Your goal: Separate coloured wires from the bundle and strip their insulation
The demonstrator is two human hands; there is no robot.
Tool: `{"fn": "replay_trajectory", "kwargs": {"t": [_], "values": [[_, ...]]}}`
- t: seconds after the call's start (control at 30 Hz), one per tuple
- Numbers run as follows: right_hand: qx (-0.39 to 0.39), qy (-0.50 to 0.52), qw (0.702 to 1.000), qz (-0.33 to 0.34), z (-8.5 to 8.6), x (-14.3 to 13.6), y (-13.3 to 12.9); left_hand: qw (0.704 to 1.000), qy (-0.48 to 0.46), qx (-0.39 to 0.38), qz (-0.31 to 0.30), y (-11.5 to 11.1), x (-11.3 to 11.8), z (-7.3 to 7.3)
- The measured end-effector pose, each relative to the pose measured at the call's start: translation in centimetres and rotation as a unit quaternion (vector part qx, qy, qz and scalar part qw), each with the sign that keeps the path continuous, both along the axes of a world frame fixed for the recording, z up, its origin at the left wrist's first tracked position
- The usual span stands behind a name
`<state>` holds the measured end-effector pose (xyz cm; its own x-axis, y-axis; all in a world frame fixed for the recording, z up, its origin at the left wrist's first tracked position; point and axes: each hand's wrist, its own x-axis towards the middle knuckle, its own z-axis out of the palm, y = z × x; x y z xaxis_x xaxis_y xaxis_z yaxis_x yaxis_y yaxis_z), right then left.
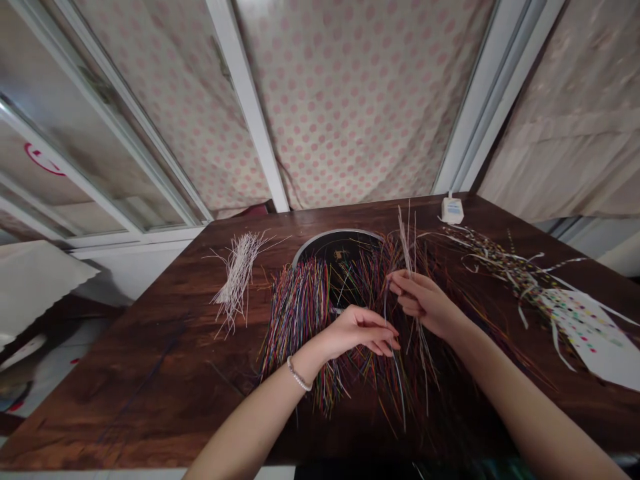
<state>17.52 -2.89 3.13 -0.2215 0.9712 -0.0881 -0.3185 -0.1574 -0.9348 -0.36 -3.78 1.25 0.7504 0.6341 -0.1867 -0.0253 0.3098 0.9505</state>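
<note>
Between my two hands runs a thin pale strand (399, 379), which hangs down past my left hand (364, 331); its thumb and fingers pinch the strand. My right hand (416, 297), higher and to the right, has its fingers closed round a small bunch of white strands (407, 241) that stick up above it and trail below. Under and beside my hands lie many multicoloured strands (295, 310), in a dense bundle at the left and looser at the right. Behind them is a round black object with a silver rim (345, 232), partly covered by strands.
A pile of white strands (239, 277) lies on the left of the dark wooden table (165, 347). At the right are dotted ribbons (500, 263) and a white sheet with coloured dots (595, 333). A small white box (452, 211) stands at the back edge.
</note>
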Motion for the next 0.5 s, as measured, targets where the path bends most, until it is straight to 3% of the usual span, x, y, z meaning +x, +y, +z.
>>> {"fn": "replay_trajectory", "kwargs": {"t": [0.2, 0.5], "values": [[0.015, -0.118, 0.992, 0.051, -0.3, -1.2, -0.8, 0.989, -0.016, 0.011, 0.146, 0.7, 0.0, -0.4], [0.008, -0.168, 0.985, 0.026, -0.4, -1.5, -1.0, 0.983, -0.036, 0.042, 0.176, 0.9, 0.0, -0.6]]}}
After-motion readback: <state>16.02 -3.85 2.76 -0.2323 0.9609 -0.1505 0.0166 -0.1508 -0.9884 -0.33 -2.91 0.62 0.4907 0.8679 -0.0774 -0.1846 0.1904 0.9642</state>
